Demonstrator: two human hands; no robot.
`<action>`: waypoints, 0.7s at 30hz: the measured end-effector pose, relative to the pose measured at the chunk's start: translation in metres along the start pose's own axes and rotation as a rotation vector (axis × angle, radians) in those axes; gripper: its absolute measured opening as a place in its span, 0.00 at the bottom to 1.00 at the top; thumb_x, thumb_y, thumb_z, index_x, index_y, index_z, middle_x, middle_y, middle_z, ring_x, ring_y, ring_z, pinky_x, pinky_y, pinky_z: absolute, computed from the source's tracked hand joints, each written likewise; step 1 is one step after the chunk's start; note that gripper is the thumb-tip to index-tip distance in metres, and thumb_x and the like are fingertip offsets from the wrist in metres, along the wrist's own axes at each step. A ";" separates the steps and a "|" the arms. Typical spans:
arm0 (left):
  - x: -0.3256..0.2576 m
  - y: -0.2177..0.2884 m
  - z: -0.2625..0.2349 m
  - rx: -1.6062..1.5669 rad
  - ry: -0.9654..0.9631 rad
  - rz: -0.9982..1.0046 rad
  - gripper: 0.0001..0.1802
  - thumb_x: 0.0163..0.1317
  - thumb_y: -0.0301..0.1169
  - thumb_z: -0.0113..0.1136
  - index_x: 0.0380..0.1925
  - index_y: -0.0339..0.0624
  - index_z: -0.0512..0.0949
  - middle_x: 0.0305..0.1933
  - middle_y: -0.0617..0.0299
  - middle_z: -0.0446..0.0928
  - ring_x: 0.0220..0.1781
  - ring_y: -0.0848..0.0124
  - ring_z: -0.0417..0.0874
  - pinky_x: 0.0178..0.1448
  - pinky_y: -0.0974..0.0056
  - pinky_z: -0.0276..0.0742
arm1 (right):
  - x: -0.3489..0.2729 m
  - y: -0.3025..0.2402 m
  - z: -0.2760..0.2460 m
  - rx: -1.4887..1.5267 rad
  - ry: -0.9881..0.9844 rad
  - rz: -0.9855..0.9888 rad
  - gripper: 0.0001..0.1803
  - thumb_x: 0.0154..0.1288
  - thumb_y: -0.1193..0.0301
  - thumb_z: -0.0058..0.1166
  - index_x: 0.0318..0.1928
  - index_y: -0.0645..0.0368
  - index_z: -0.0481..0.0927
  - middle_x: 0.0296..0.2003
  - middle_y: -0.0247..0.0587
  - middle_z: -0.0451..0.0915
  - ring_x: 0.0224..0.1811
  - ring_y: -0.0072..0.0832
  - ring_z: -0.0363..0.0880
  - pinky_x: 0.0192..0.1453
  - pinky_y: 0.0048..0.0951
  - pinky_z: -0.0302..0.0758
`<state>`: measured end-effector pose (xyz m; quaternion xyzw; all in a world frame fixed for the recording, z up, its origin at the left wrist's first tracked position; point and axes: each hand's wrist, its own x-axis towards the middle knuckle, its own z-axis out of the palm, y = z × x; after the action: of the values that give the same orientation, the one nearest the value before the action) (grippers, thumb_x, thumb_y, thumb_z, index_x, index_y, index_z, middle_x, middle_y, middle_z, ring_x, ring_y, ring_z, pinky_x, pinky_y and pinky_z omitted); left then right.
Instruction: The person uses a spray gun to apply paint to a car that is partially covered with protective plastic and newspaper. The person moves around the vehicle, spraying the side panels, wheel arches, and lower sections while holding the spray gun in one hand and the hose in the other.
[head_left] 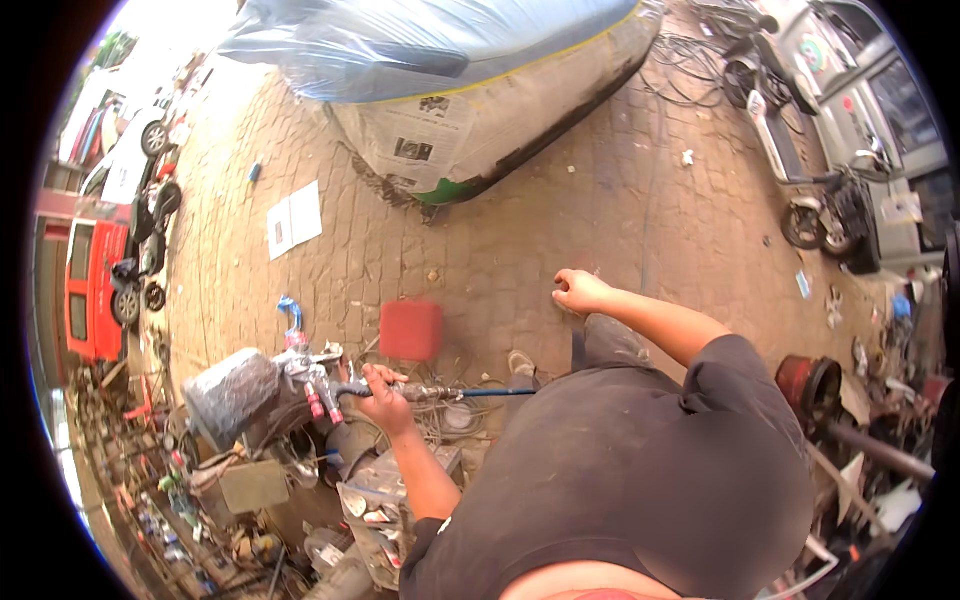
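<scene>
My left hand [384, 398] is closed around an air hose [435, 394] at its metal fitting; a blue length runs right toward my body. Just left of that hand is a spray gun [312, 370] with a large plastic-wrapped cup [235, 392] and pink-red parts. Whether the hose is joined to the gun is hidden by my fingers. My right hand [582, 291] hangs over the brick paving with its fingers curled in, and nothing shows in it. A red square container [411, 331] stands on the ground between my hands.
Ahead stands a car part-covered with newspaper [440, 135] and blue plastic sheeting [480, 50]. White paper [294, 220] lies on the paving. Clutter and a metal cart [385, 500] crowd the lower left. Scooters [790, 150] and a rusty wheel rim [810, 388] are at right.
</scene>
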<state>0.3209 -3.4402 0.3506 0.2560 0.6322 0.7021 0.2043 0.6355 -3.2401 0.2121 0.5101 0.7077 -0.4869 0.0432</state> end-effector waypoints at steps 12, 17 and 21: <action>0.016 -0.078 -0.006 -0.141 -0.264 -0.184 0.27 0.72 0.31 0.52 0.68 0.36 0.59 0.24 0.66 0.67 0.22 0.80 0.69 0.23 0.70 0.75 | -0.087 -0.020 0.130 0.096 -0.145 0.126 0.27 0.66 0.59 0.56 0.58 0.64 0.73 0.47 0.49 0.83 0.51 0.41 0.81 0.56 0.37 0.76; 0.022 -0.087 -0.008 -0.077 -0.268 -0.157 0.28 0.72 0.32 0.52 0.68 0.36 0.59 0.24 0.66 0.68 0.22 0.80 0.69 0.23 0.70 0.74 | -0.098 0.018 0.164 0.158 -0.077 0.195 0.26 0.64 0.59 0.57 0.55 0.64 0.75 0.46 0.51 0.83 0.50 0.41 0.82 0.55 0.38 0.77; 0.026 -0.079 -0.014 -0.111 -0.205 -0.176 0.29 0.73 0.33 0.52 0.69 0.36 0.57 0.23 0.66 0.67 0.22 0.79 0.69 0.25 0.70 0.75 | -0.114 0.071 0.180 0.109 -0.010 0.265 0.25 0.62 0.59 0.59 0.53 0.63 0.78 0.45 0.51 0.83 0.50 0.41 0.82 0.55 0.37 0.77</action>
<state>0.2883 -3.4262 0.2735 0.2584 0.5882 0.6856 0.3423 0.6653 -3.4493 0.1358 0.5982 0.6065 -0.5172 0.0827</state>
